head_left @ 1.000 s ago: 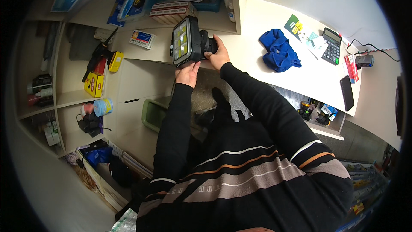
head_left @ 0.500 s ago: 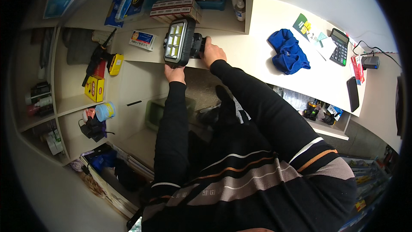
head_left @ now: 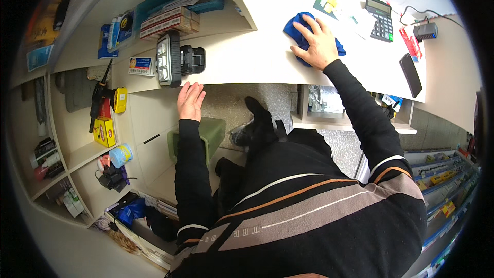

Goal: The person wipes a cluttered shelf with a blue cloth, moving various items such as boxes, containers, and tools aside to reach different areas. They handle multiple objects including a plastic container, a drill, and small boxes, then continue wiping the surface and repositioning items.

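Observation:
My right hand (head_left: 317, 45) lies over a crumpled blue cloth (head_left: 295, 32) on the white desk, its fingers spread and pressing on the fabric. Below the desk's front edge, my left hand (head_left: 190, 104) has its fingers stretched out and holds nothing. Just beyond those fingertips a black LED work light (head_left: 175, 64) stands on the desk, its bright panel facing left and its black bracket to the right. Beside the lamp, on its left, lies a small blue, red and white box (head_left: 141, 66).
A calculator (head_left: 380, 19), a black phone (head_left: 410, 75) and a black adapter (head_left: 426, 32) lie on the desk's right side. Behind the lamp sit stacked cartons (head_left: 170, 22) and a teal tray (head_left: 216, 1). A green stool (head_left: 210, 139) stands underneath. A cordless tool (head_left: 101, 96) occupies the left shelf.
Both hands have let go of the work light, which now stands on the desk. My right hand has moved right onto the blue cloth; my left has drawn back slightly. The view has shifted.

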Available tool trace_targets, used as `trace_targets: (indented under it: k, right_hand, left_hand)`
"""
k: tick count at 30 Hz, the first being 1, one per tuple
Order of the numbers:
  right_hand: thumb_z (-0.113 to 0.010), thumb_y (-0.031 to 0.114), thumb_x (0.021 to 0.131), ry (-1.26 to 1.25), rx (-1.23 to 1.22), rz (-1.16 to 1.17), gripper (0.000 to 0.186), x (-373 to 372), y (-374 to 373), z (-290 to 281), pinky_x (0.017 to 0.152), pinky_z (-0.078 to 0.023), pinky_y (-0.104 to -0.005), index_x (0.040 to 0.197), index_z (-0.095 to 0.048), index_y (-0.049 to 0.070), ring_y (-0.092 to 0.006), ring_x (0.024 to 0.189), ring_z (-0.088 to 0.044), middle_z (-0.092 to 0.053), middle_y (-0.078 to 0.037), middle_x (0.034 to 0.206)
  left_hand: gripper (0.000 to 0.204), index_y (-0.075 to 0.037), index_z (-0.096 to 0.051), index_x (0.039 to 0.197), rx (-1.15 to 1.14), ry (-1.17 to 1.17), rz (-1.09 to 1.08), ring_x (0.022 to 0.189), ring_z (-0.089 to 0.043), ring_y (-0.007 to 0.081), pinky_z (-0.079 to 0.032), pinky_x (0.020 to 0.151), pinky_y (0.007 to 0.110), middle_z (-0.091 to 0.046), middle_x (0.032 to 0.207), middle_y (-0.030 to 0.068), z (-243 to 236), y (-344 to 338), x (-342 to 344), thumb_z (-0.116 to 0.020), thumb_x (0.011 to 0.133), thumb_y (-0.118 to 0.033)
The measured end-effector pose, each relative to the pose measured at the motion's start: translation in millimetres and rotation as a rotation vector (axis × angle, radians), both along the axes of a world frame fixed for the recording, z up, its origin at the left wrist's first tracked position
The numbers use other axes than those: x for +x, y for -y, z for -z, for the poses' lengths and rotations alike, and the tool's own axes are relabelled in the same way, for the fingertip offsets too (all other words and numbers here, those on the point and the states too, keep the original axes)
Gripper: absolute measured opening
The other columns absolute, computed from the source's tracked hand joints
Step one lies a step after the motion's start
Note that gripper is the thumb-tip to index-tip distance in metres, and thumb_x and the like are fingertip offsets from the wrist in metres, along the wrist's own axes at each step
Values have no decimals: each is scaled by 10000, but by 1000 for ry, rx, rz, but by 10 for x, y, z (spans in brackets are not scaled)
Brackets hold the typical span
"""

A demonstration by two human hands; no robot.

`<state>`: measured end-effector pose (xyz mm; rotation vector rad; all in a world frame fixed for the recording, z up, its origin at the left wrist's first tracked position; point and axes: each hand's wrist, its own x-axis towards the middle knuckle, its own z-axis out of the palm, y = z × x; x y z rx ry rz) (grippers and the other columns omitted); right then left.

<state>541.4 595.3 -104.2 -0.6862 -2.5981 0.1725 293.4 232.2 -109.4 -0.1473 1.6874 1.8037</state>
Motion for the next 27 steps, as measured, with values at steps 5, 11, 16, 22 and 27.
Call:
trace_targets:
  k: [5,11,16,22,27]
  right_hand:
    - [-706,201,718,-113,-191,-247,263,-108,787,330,771,-552,-461,973,-729,143,-280,1071,-638,-676,-68,1141]
    - [-756,255,742,-100,-483,-737,309,-461,1482,-55,865,-553,-433,1004,-745,90,-298,990,-647,-679,-90,1084]
    - [-722,114,732,-146,-410,-367,371,-309,460,-159,981,-512,-458,1100,-710,63,-372,1112,-621,-668,-151,1186]
    - [-697,124,768,-4,-346,-234,300,196,153,76,967,-507,-442,1065,-712,88,-353,1085,-609,-668,-104,1189]
    - [-710,105,749,-97,-230,-220,291,191,293,162,966,-501,-428,1040,-713,91,-332,1101,-592,-655,-89,1202]
  left_hand:
    - [555,42,-407,1477,15,66,24,1158,-655,289,-554,1002,431,-630,1287,193,123,-175,6,-654,989,-55]
    - [360,-23,-532,1284,129,136,-76,992,-688,240,-581,856,364,-685,1091,108,248,-300,-1,-685,960,-56]
    - [71,-63,-669,875,416,66,-202,809,-701,197,-586,712,310,-725,892,97,426,-681,-138,-703,937,-55]
    - [416,3,-623,1144,657,365,-569,983,-671,206,-595,835,315,-666,1095,98,-119,-1127,83,-832,878,-238]
    - [409,22,-605,1107,729,449,-771,903,-659,200,-624,760,281,-625,1057,83,-79,-1313,-148,-816,889,-252]
